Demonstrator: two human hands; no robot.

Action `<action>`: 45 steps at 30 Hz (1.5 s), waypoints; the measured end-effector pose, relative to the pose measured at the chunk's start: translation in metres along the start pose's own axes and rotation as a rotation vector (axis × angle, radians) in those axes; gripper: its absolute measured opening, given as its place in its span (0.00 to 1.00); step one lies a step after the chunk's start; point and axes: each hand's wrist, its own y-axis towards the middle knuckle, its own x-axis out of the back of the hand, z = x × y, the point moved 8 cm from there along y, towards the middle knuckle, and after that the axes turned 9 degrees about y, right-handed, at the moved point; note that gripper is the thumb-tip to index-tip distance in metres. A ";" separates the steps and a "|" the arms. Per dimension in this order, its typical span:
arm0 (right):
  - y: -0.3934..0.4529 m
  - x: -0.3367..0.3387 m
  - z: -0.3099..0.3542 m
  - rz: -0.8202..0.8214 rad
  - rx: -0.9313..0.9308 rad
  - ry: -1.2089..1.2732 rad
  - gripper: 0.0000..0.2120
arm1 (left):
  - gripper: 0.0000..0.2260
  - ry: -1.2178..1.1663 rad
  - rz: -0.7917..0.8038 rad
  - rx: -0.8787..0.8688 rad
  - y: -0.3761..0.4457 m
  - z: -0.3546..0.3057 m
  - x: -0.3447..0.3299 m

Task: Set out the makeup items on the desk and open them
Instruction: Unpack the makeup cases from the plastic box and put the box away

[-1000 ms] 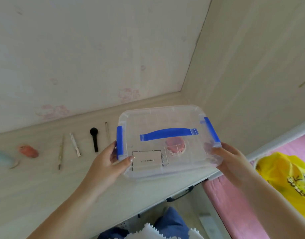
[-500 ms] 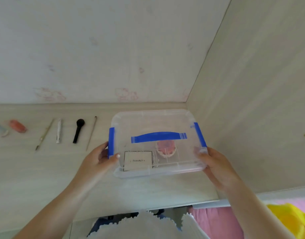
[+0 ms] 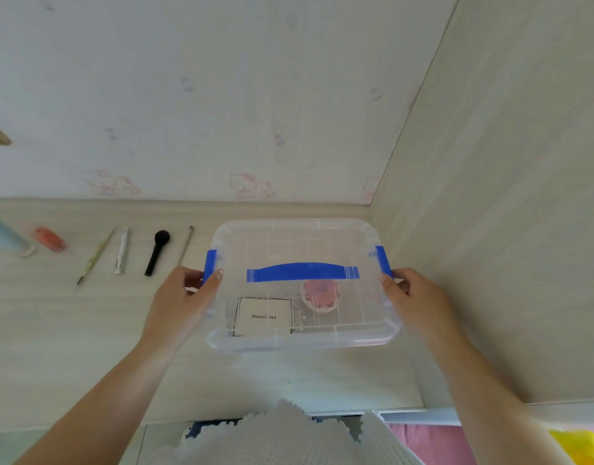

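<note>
Hands grip a clear lidded storage box (image 3: 302, 283) near the desk's (image 3: 54, 330) right corner: left hand (image 3: 181, 302) and right hand (image 3: 413, 297) curl around its blue latches (image 3: 210, 263). Flip both latches outward evenly before lifting the lid.

Two bare arms come up from the bottom of the picture. No sleeves cover them, all the way down to where they leave the view. The left hand (image 3: 181, 303) and the right hand (image 3: 420, 303) have no rings, no watch and no bands that can be seen. The nails (image 3: 219, 273) are short with pale tips. Low in the middle is a white top (image 3: 289, 437). It looks knitted, with lots of tiny holes in neat rows, and its edge is wavy like little scallops. Under that edge a bit of dark blue cloth (image 3: 208, 426) peeks out; what it is cannot be told.
</note>
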 end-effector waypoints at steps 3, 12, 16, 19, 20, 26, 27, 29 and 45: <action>-0.001 0.001 0.009 -0.014 0.094 -0.156 0.13 | 0.10 0.044 -0.016 -0.006 0.000 -0.001 0.001; -0.001 -0.002 0.001 -0.061 0.076 -0.178 0.17 | 0.11 0.116 -0.017 -0.040 0.006 -0.005 0.006; 0.004 -0.013 -0.029 -0.057 -0.048 0.090 0.17 | 0.17 0.190 -0.056 -0.084 0.011 -0.003 0.008; 0.010 -0.024 -0.045 -0.014 -0.106 0.197 0.14 | 0.21 0.193 -0.054 -0.046 0.008 0.010 0.001; 0.012 -0.025 -0.047 -0.004 -0.118 0.215 0.13 | 0.22 0.167 -0.051 -0.037 0.006 0.014 -0.002; 0.009 -0.018 -0.039 -0.047 -0.136 0.471 0.18 | 0.12 -0.232 0.064 0.009 -0.003 0.021 -0.011; 0.003 -0.012 -0.033 -0.088 -0.081 0.485 0.19 | 0.14 -0.257 0.066 -0.020 -0.005 0.022 -0.009; -0.014 0.000 -0.016 -0.109 0.098 0.473 0.20 | 0.29 -0.242 0.061 -0.168 -0.017 0.016 -0.001; -0.062 -0.019 0.002 0.184 0.217 0.226 0.43 | 0.42 0.044 0.204 -0.481 -0.056 -0.005 0.000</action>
